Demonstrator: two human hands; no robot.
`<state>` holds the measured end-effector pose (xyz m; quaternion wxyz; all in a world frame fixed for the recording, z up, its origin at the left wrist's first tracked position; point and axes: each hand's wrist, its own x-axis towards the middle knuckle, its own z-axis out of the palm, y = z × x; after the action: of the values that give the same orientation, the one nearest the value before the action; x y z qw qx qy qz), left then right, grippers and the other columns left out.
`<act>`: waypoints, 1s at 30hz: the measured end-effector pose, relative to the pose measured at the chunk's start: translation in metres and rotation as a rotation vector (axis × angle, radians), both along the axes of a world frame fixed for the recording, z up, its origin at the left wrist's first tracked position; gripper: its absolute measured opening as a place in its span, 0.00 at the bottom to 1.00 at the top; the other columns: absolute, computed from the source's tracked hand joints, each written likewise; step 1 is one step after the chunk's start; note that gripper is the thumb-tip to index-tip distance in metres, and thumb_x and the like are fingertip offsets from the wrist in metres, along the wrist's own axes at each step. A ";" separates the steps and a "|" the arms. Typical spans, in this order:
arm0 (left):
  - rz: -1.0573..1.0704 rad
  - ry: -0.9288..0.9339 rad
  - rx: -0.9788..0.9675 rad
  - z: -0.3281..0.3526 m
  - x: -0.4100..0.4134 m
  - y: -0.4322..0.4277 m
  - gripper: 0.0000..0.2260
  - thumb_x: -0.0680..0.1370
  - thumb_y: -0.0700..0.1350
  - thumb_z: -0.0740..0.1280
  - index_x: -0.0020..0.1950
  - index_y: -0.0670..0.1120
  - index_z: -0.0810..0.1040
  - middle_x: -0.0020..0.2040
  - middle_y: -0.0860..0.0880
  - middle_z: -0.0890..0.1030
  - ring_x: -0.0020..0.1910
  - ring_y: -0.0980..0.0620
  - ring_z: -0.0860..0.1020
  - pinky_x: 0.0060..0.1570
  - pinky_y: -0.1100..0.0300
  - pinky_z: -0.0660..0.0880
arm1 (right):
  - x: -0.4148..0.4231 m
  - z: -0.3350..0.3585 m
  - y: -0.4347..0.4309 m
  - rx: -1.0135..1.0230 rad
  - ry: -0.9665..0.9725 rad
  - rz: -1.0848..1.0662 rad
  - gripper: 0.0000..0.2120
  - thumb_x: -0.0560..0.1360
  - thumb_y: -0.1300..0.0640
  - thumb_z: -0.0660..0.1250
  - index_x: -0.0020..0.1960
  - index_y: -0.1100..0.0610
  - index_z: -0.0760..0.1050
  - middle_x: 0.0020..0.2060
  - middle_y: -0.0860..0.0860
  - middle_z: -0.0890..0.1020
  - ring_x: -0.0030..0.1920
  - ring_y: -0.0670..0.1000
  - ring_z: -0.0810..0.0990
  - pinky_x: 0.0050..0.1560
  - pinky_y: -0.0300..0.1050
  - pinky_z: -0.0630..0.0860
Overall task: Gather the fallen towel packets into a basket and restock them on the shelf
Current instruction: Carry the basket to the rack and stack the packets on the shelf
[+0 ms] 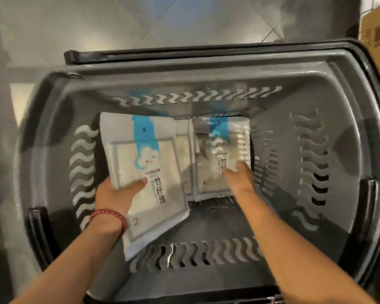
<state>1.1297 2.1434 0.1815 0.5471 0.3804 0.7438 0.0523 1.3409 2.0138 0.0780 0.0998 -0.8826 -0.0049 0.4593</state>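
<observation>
The left hand (pixel 116 194) grips a towel packet (pixel 149 150) by its lower left edge, thumb pressed flat on the printed front and the other fingers hidden beneath it. A red beaded bracelet (pixel 110 216) circles that wrist. This packet is white with a blue band, a cloud face and black characters. It is tilted, its near corner reaching over the front wall of the basket (pixel 206 69), and it looks held up off the basket floor. The right hand (pixel 239 178) reaches deeper in, its fingers stretched forward fairly straight and lying on the lower right part of a second packet (pixel 219 150). Motion blur softens the fingertips, but nothing shows them curled round it. This second packet has the same design and lies flat on the basket floor towards the far right. Between the two packets a pale surface shows, too blurred to tell what it is. The basket is grey plastic with wavy slots cut in all four walls, and a black handle (pixel 140 54) is folded down along its far rim. Beyond it lies a pale tiled floor (pixel 97 23), and a cardboard box (pixel 377 36) stands at the upper right corner.
</observation>
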 end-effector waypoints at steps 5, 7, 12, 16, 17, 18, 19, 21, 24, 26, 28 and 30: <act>-0.043 -0.019 0.010 -0.022 0.003 -0.005 0.11 0.70 0.37 0.73 0.42 0.53 0.78 0.38 0.56 0.80 0.39 0.60 0.78 0.36 0.65 0.72 | 0.037 -0.032 -0.020 -0.119 0.047 -0.040 0.41 0.72 0.53 0.70 0.76 0.60 0.50 0.74 0.59 0.60 0.73 0.59 0.61 0.71 0.48 0.62; -0.057 -0.010 0.019 -0.029 0.002 -0.008 0.11 0.70 0.38 0.73 0.42 0.54 0.78 0.38 0.57 0.80 0.39 0.60 0.78 0.36 0.65 0.72 | 0.040 -0.040 -0.021 -0.099 0.093 -0.062 0.42 0.71 0.53 0.71 0.76 0.61 0.51 0.74 0.58 0.60 0.73 0.58 0.61 0.72 0.50 0.61; -0.056 0.007 0.028 -0.036 -0.002 -0.015 0.11 0.70 0.38 0.74 0.40 0.54 0.77 0.37 0.59 0.79 0.38 0.61 0.78 0.36 0.66 0.72 | 0.027 -0.043 -0.021 -0.076 0.071 -0.124 0.36 0.73 0.55 0.69 0.75 0.61 0.54 0.72 0.59 0.63 0.70 0.59 0.65 0.69 0.50 0.64; -0.107 0.033 0.042 -0.035 -0.001 -0.017 0.13 0.70 0.38 0.73 0.42 0.56 0.76 0.39 0.56 0.79 0.38 0.62 0.77 0.37 0.67 0.71 | 0.010 -0.027 -0.021 -0.054 -0.067 -0.166 0.35 0.72 0.53 0.70 0.73 0.59 0.58 0.67 0.59 0.70 0.65 0.61 0.71 0.64 0.52 0.69; -0.132 0.039 0.053 -0.033 0.000 -0.016 0.13 0.71 0.38 0.73 0.43 0.56 0.76 0.39 0.56 0.79 0.38 0.62 0.76 0.37 0.67 0.70 | 0.007 -0.021 -0.019 -0.006 -0.059 -0.211 0.33 0.72 0.54 0.71 0.72 0.60 0.62 0.65 0.59 0.73 0.63 0.61 0.73 0.63 0.53 0.71; -0.157 0.050 0.065 -0.030 0.000 -0.016 0.12 0.71 0.38 0.73 0.44 0.55 0.77 0.40 0.56 0.79 0.38 0.62 0.76 0.37 0.67 0.70 | 0.003 -0.014 -0.018 0.078 -0.037 -0.254 0.29 0.71 0.56 0.71 0.69 0.60 0.67 0.62 0.59 0.76 0.60 0.60 0.76 0.61 0.53 0.73; -0.178 0.067 0.072 -0.026 -0.001 -0.015 0.11 0.71 0.39 0.73 0.47 0.54 0.78 0.41 0.56 0.78 0.38 0.62 0.76 0.36 0.67 0.70 | -0.002 -0.004 -0.017 0.163 -0.017 -0.275 0.23 0.72 0.59 0.71 0.65 0.61 0.72 0.60 0.58 0.78 0.57 0.58 0.78 0.59 0.50 0.75; -0.207 0.097 0.072 -0.013 -0.002 -0.013 0.12 0.71 0.41 0.74 0.50 0.52 0.78 0.41 0.55 0.78 0.38 0.60 0.75 0.36 0.66 0.69 | -0.014 0.023 -0.017 0.269 -0.008 -0.240 0.14 0.73 0.63 0.70 0.58 0.63 0.77 0.54 0.57 0.81 0.51 0.53 0.79 0.49 0.40 0.75; -0.185 0.100 0.044 0.015 -0.003 -0.009 0.12 0.70 0.41 0.74 0.49 0.51 0.77 0.39 0.55 0.77 0.37 0.58 0.75 0.34 0.64 0.69 | -0.032 0.068 -0.021 0.308 -0.040 -0.166 0.06 0.73 0.63 0.67 0.50 0.63 0.79 0.45 0.57 0.82 0.46 0.53 0.79 0.44 0.42 0.74; -0.156 0.086 0.020 0.040 -0.001 -0.008 0.11 0.69 0.42 0.75 0.48 0.49 0.78 0.38 0.54 0.78 0.37 0.56 0.76 0.35 0.63 0.70 | -0.039 0.103 -0.026 0.317 -0.036 -0.162 0.03 0.74 0.62 0.67 0.47 0.59 0.78 0.42 0.52 0.81 0.43 0.50 0.78 0.40 0.41 0.75; -0.148 0.060 0.018 0.071 0.002 -0.007 0.10 0.69 0.41 0.75 0.47 0.49 0.79 0.39 0.51 0.80 0.37 0.56 0.78 0.35 0.64 0.71 | -0.041 0.138 -0.032 0.312 -0.012 -0.184 0.04 0.74 0.63 0.67 0.47 0.56 0.78 0.42 0.50 0.81 0.42 0.48 0.78 0.37 0.37 0.73; -0.162 0.011 0.026 0.108 0.008 -0.002 0.10 0.69 0.40 0.75 0.46 0.49 0.79 0.40 0.50 0.81 0.37 0.54 0.79 0.37 0.63 0.72 | -0.039 0.175 -0.038 0.352 0.010 -0.232 0.05 0.75 0.64 0.67 0.49 0.59 0.79 0.41 0.51 0.82 0.41 0.49 0.80 0.36 0.36 0.73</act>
<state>1.1380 2.1414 0.2899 0.5403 0.4470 0.7127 0.0154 1.3017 1.9753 0.2531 0.3047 -0.8440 0.0172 0.4410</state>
